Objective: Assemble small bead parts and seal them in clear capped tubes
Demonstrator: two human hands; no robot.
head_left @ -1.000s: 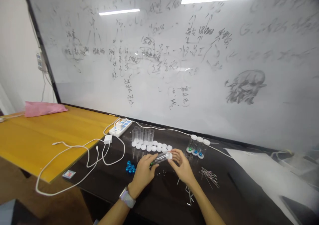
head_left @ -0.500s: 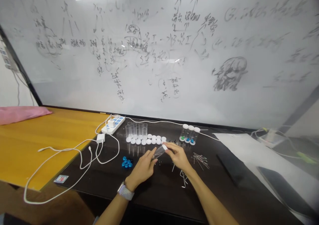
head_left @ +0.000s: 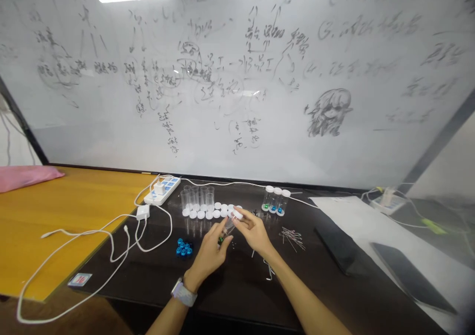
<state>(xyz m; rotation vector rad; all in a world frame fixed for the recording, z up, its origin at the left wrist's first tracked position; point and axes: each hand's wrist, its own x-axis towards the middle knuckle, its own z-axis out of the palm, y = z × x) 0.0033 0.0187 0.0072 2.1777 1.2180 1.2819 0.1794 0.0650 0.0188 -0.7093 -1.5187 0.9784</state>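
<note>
My left hand [head_left: 211, 250], a watch on its wrist, closes its fingers around a clear plastic tube [head_left: 228, 228] that lies tilted between my hands. Something green shows at the tube's lower end, partly hidden by my fingers. At the upper end, my right hand [head_left: 254, 234] pinches a white cap [head_left: 237, 215]; I cannot tell whether it is fully seated. Just beyond sit rows of loose white caps [head_left: 201, 215] in front of several upright clear tubes [head_left: 210, 200]. Blue metallic parts [head_left: 184, 248] form a cluster left of my left hand.
Three capped tubes [head_left: 277, 202] with green or blue pieces inside stand at the back right. Thin metal rods and hex keys [head_left: 292, 239] lie right of my right hand, near a black case [head_left: 337, 248] and a phone [head_left: 410, 275]. White cables [head_left: 107, 219] loop from a power strip [head_left: 163, 190].
The tube has tipped more upright, and a green piece now shows at its lower end. My right hand stays at the cap. The whole view has shifted slightly.
</note>
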